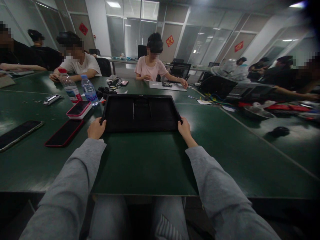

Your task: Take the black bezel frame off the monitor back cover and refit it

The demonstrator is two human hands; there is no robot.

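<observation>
A black monitor housing [157, 121], wide and rectangular with a raised rim, is in front of me at the green table. Near its middle are a recess and two thin upright lines. My left hand [96, 128] is closed around its left edge, thumb on the near side. On the opposite edge, my right hand [184, 128] grips in the same way. The fingers behind the rim are partly hidden. Whether the housing touches the tabletop I cannot tell.
Left of the housing are a red-edged phone [64, 133], a pink-and-white case [79, 110], another phone [20, 133] and two bottles, one red-capped [70, 87], one blue-capped [89, 90]. Cables [207, 100] and a black mouse [280, 131] lie rightward. A co-worker [151, 65] sits opposite; others sit around.
</observation>
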